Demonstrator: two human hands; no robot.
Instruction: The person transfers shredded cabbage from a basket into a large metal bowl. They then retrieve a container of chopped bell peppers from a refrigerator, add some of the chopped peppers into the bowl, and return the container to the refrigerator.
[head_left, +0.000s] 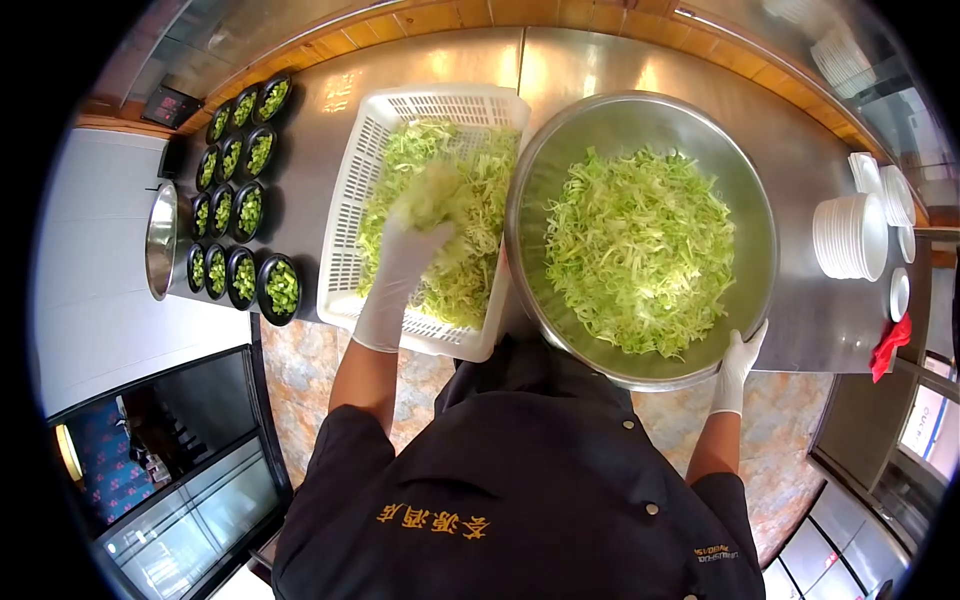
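Observation:
My left hand, in a white glove, is over a white slotted plastic basket and closed on a clump of shredded lettuce, which is blurred by motion. More pale green shredded lettuce lies in the basket. To the right of it stands a large steel bowl with a heap of the same shredded lettuce. My gloved right hand grips the bowl's near right rim, thumb up on the edge.
Several black bowls of chopped greens stand in rows at the left of the steel counter, beside a steel basin. Stacked white plates and a red cloth are at the right. A wooden ledge runs along the back.

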